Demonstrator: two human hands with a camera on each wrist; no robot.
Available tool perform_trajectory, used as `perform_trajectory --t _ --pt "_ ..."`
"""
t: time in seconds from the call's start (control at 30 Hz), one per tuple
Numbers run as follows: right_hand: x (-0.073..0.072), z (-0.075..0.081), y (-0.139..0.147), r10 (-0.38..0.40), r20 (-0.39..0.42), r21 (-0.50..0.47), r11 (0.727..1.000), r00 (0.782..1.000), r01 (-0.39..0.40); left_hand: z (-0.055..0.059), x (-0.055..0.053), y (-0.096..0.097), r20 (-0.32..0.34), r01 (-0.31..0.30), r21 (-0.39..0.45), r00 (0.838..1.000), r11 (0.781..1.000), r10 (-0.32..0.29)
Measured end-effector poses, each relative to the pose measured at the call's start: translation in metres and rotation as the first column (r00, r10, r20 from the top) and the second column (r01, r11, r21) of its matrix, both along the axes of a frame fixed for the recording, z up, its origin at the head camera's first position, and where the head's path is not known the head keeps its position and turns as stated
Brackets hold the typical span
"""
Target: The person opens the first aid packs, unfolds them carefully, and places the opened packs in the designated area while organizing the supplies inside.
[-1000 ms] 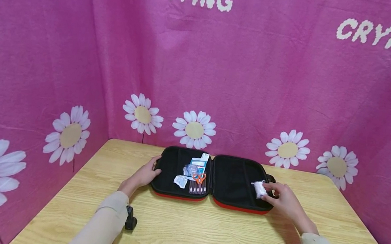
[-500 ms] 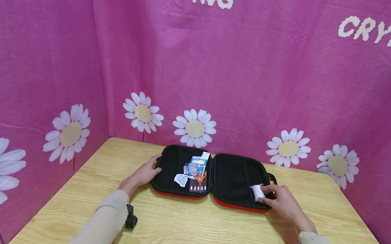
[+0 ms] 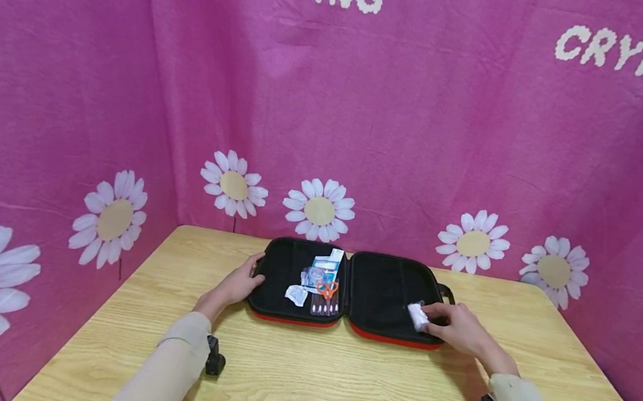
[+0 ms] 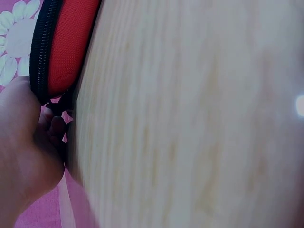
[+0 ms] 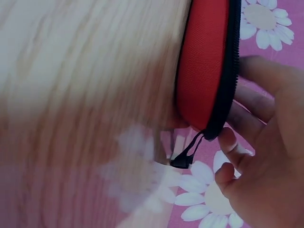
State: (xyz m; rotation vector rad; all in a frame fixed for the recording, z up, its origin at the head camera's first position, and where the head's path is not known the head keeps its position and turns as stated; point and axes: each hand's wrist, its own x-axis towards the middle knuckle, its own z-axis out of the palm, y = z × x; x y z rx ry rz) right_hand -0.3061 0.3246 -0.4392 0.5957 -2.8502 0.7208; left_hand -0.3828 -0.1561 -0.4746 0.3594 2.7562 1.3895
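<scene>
A red zip case (image 3: 376, 291) with black lining lies open flat on the table, its two halves side by side. My left hand (image 3: 233, 286) grips the outer edge of the left half, thumb over the rim; in the left wrist view its other fingers curl by the zipper edge. My right hand (image 3: 461, 329) pinches a small white roll in clear plastic (image 3: 416, 317), which looks like a bandage, low over the right half. The left half holds orange-handled scissors (image 3: 327, 290), a strip of white-tipped swabs (image 3: 323, 306), a crumpled white packet (image 3: 296, 295) and blue-and-white packets (image 3: 325, 266).
The wooden table (image 3: 291, 374) extends in front of the case. Behind it hangs a pink cloth (image 3: 399, 137) with daisies. A carry handle (image 3: 447, 293) sticks out on the right side. A zipper pull (image 5: 183, 161) dangles at the case's corner in the right wrist view.
My right hand has shifted slightly left with the white roll, deeper over the right half, and the roll has tilted a little. The left hand has stayed at the case's edge.
</scene>
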Motion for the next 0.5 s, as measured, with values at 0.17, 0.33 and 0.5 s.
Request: perform_trajectory --t 0.17,0.33,0.5 --pt "0.001 0.007 -0.007 -0.028 0.065 0.011 1.000 0.998 0.027 0.002 0.000 0.001 0.001 0.003 -0.002 1.000 1.000 -0.003" --pt "0.003 0.007 -0.016 -0.076 0.048 0.061 0.995 0.996 0.073 0.002 0.000 0.001 -0.011 0.007 -0.010 1.000 1.000 -0.007" --pt "0.004 0.006 -0.022 -0.025 0.040 0.032 0.999 0.999 0.024 0.002 0.001 0.001 -0.012 0.005 -0.016 1.000 1.000 -0.005"
